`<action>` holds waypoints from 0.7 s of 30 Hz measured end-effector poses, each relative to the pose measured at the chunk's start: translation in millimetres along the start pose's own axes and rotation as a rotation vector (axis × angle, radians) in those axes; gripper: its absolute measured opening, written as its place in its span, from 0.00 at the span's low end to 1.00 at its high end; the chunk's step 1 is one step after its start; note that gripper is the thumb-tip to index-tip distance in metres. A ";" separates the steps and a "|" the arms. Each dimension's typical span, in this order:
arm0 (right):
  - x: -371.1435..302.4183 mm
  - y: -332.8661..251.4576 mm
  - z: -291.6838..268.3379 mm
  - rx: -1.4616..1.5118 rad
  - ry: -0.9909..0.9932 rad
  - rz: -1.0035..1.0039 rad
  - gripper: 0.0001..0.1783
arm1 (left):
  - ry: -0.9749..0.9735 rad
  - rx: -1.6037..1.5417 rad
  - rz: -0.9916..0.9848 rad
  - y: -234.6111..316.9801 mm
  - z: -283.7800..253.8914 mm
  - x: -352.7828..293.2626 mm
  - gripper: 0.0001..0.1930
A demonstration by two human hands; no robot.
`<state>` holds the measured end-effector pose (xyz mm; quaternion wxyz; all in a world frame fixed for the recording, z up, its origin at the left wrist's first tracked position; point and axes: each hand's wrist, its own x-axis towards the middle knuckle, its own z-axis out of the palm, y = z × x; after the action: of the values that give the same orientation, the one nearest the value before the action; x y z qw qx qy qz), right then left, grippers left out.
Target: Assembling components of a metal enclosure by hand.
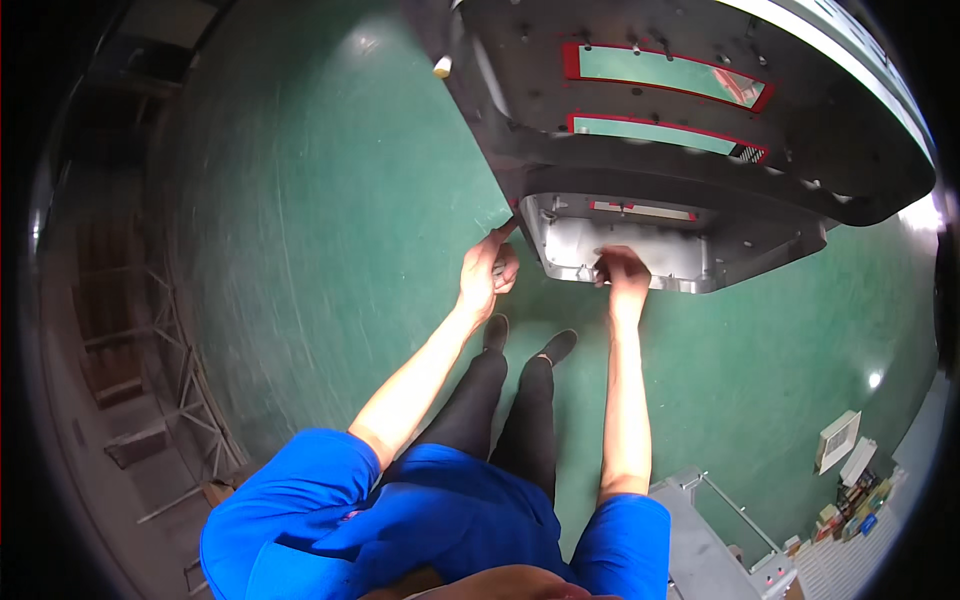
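Silver metal housing (pixel 640 250): left hand (pixel 487 272) at corner edge, right hand (pixel 624 272) inside.

Even, fairly bright overhead light falls on the green floor (pixel 300 200), with small glare spots at top and right. The left side lies dim. Fisheye bending curves straight edges, the rim goes black, and the whole picture is slightly soft.

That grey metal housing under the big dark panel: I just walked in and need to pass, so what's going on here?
A person in a blue shirt stands on the green floor, both arms stretched to the grey metal housing under the large dark panel. The left hand is at its left corner; the right hand reaches inside it. Whether either hand holds a tool is unclear.
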<state>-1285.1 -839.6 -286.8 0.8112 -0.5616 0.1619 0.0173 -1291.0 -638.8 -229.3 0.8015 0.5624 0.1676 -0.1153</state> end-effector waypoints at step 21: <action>-82.0 -88.3 59.5 -1.450 -0.845 -0.938 0.06 | 0.053 -0.374 -0.060 -27.8 60.3 -95.1 0.37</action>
<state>-1329.8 -805.0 -164.9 0.1825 -0.8817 -0.4348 -0.0123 -1380.3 -705.4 -196.6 0.8835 0.4013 0.2238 -0.0911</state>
